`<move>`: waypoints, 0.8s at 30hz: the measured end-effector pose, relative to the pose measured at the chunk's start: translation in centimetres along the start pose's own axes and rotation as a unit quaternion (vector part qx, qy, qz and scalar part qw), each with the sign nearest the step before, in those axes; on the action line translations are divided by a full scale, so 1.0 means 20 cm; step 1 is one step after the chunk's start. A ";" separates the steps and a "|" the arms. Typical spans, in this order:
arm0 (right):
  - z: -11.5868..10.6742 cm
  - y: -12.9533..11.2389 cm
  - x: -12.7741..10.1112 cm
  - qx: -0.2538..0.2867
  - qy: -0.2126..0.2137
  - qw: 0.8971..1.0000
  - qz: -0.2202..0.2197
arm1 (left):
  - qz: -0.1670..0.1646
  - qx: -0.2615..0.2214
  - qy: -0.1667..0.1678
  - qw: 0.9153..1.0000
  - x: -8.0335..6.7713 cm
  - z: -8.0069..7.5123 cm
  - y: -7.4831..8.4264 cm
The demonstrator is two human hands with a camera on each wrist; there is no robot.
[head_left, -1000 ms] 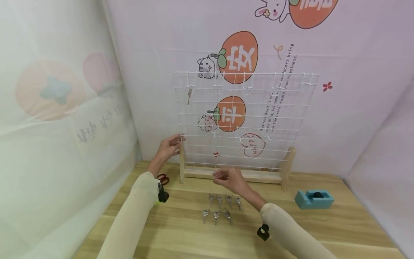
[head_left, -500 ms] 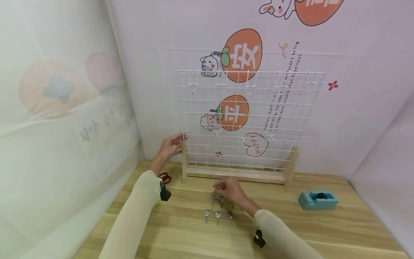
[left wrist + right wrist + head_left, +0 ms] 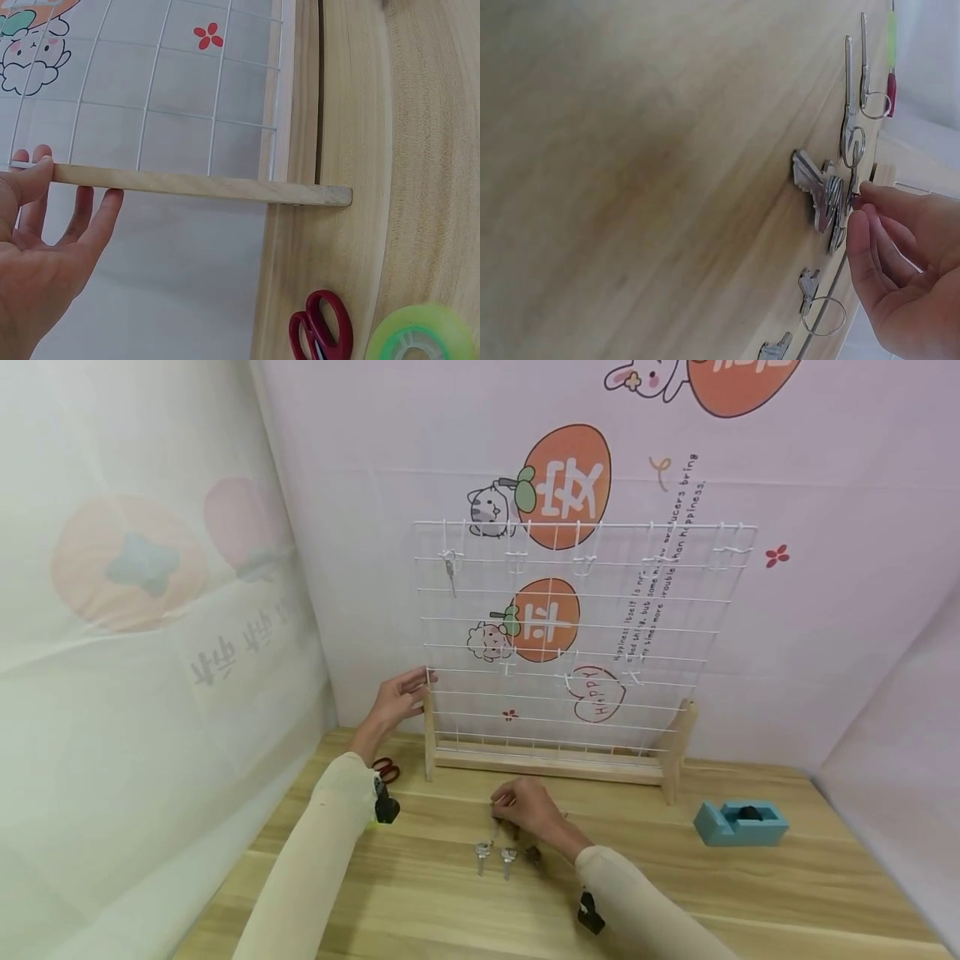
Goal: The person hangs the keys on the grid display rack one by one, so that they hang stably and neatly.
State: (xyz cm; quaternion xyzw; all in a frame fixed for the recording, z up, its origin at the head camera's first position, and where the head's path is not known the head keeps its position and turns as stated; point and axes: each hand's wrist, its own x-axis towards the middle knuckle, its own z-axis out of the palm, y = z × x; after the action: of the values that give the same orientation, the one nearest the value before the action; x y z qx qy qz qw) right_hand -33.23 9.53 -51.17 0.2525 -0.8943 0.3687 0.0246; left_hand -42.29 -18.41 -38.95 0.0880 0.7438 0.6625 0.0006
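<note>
My left hand [image 3: 397, 697] grips the left wooden upright of a white wire grid rack [image 3: 429, 727], thumb on one side and fingers on the other. In the left wrist view the thumb lies at the upright's end [image 3: 64, 173]. My right hand [image 3: 528, 806] is low at the table, its fingertips pinching a silver key [image 3: 495, 828] at the left of the back row. Two more keys, a left one [image 3: 482, 857] and a middle one [image 3: 508, 862], lie in front; others are partly hidden by the hand. Rings show on keys [image 3: 851, 135] in the right wrist view.
One key [image 3: 452, 575] hangs from the rack's top left hook; further white hooks [image 3: 585, 562] line the grid. A blue tape dispenser [image 3: 741, 823] stands at the right. Red-handled scissors [image 3: 386, 769] and a green tape roll [image 3: 421, 334] lie by the left arm.
My right hand has come down from before the rack's base to the back row of keys, its fingertips now at one. The left hand stays on the upright. The hanging key has swung round.
</note>
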 end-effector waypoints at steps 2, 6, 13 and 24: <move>0.00 0.00 0.00 -0.003 0.001 1.000 -0.003 | 0.002 -0.002 -0.003 1.000 0.00 0.00 0.00; 0.00 0.00 0.00 0.004 0.000 1.000 -0.016 | 0.005 -0.004 -0.007 1.000 0.00 0.00 0.00; -0.03 -0.01 -0.02 0.031 -0.006 0.999 -0.029 | 0.000 0.000 -0.003 1.000 -0.01 0.00 0.00; -0.15 -0.06 -0.04 0.051 -0.007 0.998 -0.041 | 0.003 0.003 0.001 1.000 -0.03 0.01 0.01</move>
State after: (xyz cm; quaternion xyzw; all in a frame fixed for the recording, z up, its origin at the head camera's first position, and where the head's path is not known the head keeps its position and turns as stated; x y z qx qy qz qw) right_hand -32.34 11.28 -48.36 0.2921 -0.8634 0.4109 0.0204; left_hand -41.69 -18.34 -38.81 0.0894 0.7458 0.6601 -0.0025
